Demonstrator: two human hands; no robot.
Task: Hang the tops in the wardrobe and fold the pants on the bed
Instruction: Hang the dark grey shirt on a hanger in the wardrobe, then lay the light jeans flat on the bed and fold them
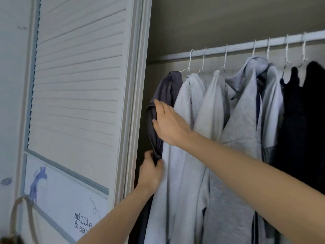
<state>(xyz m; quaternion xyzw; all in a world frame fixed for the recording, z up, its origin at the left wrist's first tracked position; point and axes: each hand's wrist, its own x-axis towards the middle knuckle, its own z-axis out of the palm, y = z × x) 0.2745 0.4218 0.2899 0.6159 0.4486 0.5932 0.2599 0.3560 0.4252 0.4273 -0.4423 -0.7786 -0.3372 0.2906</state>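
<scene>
A dark grey top (168,88) hangs at the left end of the white wardrobe rail (237,47), on a wire hanger. My left hand (151,170) grips a bunched fold of this top low down, thumb and fingers curled round the fabric. Higher up, my right hand (167,121) lies on the same top with its fingers extended, touching the sleeve. Right of it hang light grey hooded tops (191,110), a quilted grey jacket (244,120) and black garments (306,120). No pants and no bed are in view.
A white louvered wardrobe door (79,85) stands open on the left, close beside the dark top. A tote bag with a printed figure and lettering (58,196) hangs on it by a rope handle (15,215). Several wire hangers crowd the rail.
</scene>
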